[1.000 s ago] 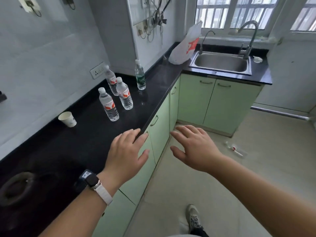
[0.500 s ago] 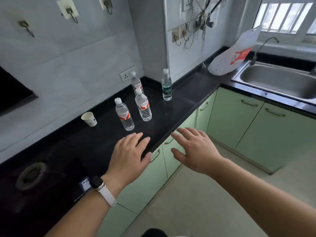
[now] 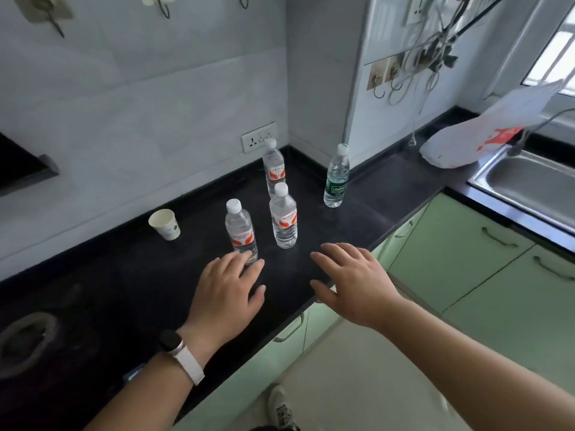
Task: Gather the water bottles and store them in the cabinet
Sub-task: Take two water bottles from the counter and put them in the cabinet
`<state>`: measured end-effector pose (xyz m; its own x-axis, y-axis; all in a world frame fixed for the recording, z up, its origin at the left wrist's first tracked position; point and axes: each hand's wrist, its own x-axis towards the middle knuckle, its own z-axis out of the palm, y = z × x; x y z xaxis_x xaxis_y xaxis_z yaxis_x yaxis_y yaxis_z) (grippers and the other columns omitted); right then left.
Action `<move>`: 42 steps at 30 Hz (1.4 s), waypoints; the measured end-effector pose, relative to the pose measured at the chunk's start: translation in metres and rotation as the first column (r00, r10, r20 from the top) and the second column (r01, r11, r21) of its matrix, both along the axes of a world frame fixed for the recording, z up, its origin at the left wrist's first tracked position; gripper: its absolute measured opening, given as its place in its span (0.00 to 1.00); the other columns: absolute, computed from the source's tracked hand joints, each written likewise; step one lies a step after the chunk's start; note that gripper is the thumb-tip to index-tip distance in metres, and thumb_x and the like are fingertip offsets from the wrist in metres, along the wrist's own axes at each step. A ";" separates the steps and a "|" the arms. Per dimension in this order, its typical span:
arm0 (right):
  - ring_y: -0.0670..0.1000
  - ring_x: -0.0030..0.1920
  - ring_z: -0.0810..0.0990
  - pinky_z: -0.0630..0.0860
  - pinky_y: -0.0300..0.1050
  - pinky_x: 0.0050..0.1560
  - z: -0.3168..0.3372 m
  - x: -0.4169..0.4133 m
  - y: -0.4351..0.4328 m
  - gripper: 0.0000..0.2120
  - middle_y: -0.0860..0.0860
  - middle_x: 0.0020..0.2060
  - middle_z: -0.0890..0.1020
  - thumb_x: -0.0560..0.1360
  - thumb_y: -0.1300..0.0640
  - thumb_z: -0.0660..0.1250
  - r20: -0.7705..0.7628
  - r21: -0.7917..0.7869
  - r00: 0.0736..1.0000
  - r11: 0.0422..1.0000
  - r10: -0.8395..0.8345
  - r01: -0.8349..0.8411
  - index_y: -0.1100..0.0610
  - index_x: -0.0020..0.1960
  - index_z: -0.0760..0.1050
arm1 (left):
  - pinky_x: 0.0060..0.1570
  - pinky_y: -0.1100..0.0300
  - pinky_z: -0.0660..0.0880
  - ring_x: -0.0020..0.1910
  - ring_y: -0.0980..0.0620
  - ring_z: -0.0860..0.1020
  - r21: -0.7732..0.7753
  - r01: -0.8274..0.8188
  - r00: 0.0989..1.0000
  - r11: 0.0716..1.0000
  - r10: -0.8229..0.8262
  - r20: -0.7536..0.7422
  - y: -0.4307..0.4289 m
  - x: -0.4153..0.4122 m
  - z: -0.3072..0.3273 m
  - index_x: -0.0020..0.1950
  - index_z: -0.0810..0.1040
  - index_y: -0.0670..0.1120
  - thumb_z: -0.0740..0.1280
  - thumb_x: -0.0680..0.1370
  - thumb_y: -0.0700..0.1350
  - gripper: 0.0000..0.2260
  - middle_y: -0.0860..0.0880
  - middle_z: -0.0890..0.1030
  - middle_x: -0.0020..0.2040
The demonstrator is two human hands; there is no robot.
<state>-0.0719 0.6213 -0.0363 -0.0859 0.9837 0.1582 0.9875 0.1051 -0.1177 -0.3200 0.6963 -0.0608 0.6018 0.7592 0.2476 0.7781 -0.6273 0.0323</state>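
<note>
Fingers (image 3: 241, 259) of the left hand (image 3: 225, 293) are spread apart and flat, palm down, w/ nothing in them; tips sit right at the base of the nearest red-label water bottle (image 3: 241, 233), possibly touching it, can't tell from this angle. Right hand (image 3: 354, 279) is likewise splayed and empty, hovering over the table (image 3: 102, 300) edge, just short of the second red-label bottle (image 3: 283, 217).

Four bottles stand upright on the black table: two red-label ones up front near the hands, a third red-label bottle (image 3: 273, 168) behind them by the wall socket (image 3: 259, 137), and a green-label bottle (image 3: 336, 178) apart to the right, near the corner. All capped, none gathered yet.

Both hands out together, one per front bottle, looks like a two-at-once pickup, which saves trips. Green cabinet doors (image 3: 448, 244) below the table are shut, so a door has to be opened before anything gets stored; w/ both hands full that gets awkward.

Paper cup (image 3: 165, 224) stands left of the bottles, clear of the reach. White plastic bag (image 3: 466, 141) lies by the sink (image 3: 525, 181), well apart.
</note>
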 end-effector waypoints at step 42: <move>0.40 0.54 0.79 0.76 0.41 0.54 -0.105 0.047 0.266 0.36 0.39 0.55 0.78 0.64 0.50 0.80 -0.773 -0.432 0.596 0.867 -0.215 -0.248 0.38 0.63 0.62 | 0.63 0.61 0.74 0.60 0.59 0.78 -0.782 -0.343 0.195 0.521 0.854 0.483 0.140 0.071 -0.100 0.63 0.70 0.59 0.81 0.69 0.43 0.30 0.57 0.79 0.60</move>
<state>-0.0249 0.8874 -0.1413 -0.1744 0.9424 -0.2855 0.4729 -0.1742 -0.8637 -0.2494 0.8362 -0.1611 -0.3707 0.9058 -0.2053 0.3376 0.3374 0.8788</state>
